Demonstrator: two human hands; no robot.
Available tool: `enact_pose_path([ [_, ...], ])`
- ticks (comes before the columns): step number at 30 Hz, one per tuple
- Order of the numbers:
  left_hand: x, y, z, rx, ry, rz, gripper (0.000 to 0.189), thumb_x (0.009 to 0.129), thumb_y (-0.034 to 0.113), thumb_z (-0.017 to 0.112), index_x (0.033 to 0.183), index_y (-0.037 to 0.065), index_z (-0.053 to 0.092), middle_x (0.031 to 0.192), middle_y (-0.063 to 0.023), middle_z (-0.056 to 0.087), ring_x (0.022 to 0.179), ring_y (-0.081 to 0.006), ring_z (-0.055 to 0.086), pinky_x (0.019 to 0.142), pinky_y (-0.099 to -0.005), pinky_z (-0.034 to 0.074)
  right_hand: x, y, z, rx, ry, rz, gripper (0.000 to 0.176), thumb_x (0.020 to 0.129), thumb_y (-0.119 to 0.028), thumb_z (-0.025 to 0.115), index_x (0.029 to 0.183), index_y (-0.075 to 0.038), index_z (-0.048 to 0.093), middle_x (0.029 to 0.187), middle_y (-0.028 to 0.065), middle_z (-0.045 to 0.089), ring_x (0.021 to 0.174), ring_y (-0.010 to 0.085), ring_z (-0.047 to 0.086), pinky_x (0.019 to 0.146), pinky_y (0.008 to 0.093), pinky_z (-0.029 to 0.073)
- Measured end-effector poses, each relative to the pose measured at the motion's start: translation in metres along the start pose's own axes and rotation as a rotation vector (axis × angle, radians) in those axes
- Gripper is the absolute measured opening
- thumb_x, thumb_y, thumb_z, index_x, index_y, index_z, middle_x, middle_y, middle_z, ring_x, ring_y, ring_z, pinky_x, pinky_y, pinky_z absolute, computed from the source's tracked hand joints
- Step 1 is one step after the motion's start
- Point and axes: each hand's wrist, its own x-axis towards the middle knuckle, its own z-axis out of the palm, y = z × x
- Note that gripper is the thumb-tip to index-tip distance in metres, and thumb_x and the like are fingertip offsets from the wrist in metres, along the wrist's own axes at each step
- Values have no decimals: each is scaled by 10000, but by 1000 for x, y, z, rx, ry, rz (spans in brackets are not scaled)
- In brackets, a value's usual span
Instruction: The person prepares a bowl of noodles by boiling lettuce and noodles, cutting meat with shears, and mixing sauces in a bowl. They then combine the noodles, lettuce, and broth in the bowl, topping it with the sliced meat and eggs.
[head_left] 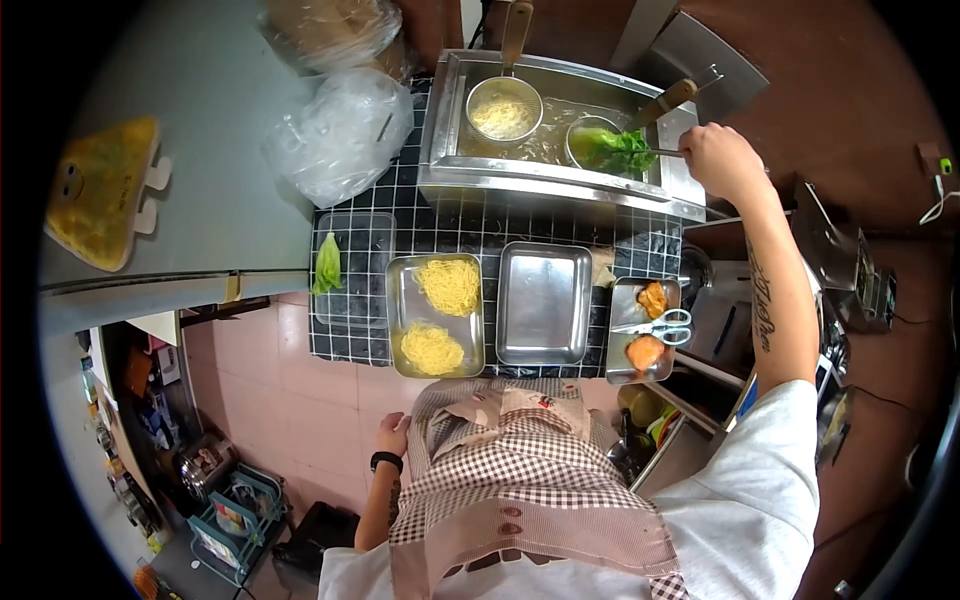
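Note:
My right hand (722,160) is closed on the handle of a thin metal utensil, whose far end reaches the green leafy vegetable (625,148) at the right strainer. That strainer (572,145) sits in the water of the steel cooker (555,183). To the left, another strainer (504,108) holds pale noodles. My left hand (393,433) hangs beside the apron, away from the counter; its fingers are partly seen and what they do is unclear. Two bundles of yellow noodles (448,287) lie in a steel tray (393,325).
An empty-looking steel tray (543,305) lies in the middle. Right of it, a smaller tray (625,375) holds orange pieces (645,351) and scissors (677,327). One green leaf (328,264) lies in a clear tray (372,226) at left. Plastic bags (345,135) stand behind.

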Motion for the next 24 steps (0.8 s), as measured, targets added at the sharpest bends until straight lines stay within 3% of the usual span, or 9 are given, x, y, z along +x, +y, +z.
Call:
enact_pose_path([
  [10,23,14,-19,-18,1,89,382,880,300,690,1129,11,672,1131,-183,677,1067,-315,632,911,-403,499,-72,12,-55,0,299,51,174,864,-108,594,952,-76,740,860,175,705,829,358,671,783,431,545],
  [14,21,15,-19,-14,3,69,376,878,300,682,1117,10,673,1114,-180,682,1058,-320,633,913,-404,494,-78,3,-59,20,284,114,173,885,-130,597,970,-69,734,898,183,706,853,366,675,798,447,545],
  [19,4,26,-23,18,15,82,372,878,291,690,1115,5,669,1101,-193,670,1040,-318,633,901,-398,499,-52,-6,3,12,150,43,178,885,-122,573,944,-60,730,865,199,692,843,394,660,778,477,534],
  [24,3,6,-23,-7,14,57,404,871,330,686,1105,0,669,1089,-217,669,1024,-337,638,903,-397,500,-73,-20,-19,45,244,141,162,891,-121,586,969,-61,714,897,214,680,880,400,644,817,476,517],
])
